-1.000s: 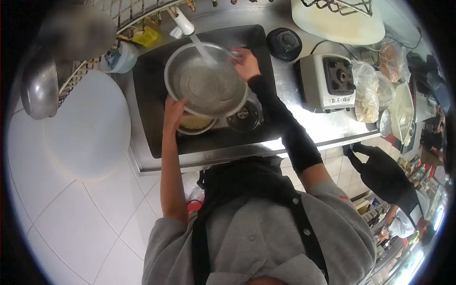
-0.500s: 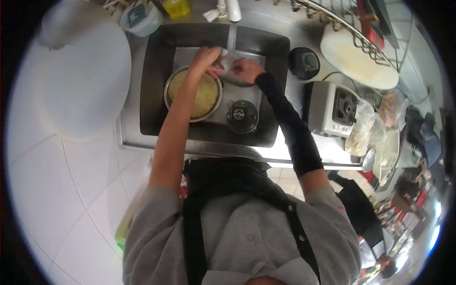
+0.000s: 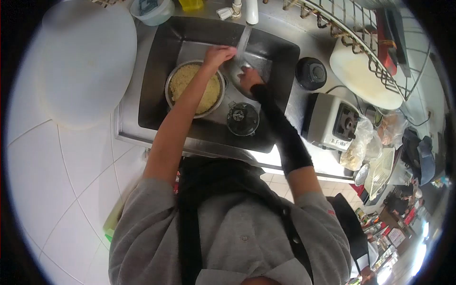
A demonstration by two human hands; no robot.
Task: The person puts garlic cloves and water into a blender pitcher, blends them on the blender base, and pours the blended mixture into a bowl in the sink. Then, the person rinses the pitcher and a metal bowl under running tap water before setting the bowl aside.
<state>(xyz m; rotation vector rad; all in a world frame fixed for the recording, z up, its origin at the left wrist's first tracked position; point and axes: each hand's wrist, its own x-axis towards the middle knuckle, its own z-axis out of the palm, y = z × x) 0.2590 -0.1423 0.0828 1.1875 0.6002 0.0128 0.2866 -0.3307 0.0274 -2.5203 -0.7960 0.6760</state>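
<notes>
Bowl, tilted, lies under the tap in the sink, its long axis running far-left to near-right. Right hand, the nearer, has fingers clamped on it; left hand is at its far-left end, grip unclear. Blender base reads roughly "F-VIEW".

Sink of dull metal, counter of glossy metal, tilted bowl of smooth shiny metal, grain bowl of metal with rough granular contents, blender base of smooth plastic, wire rack of rough rusted metal, sleeve of matt cloth
</notes>
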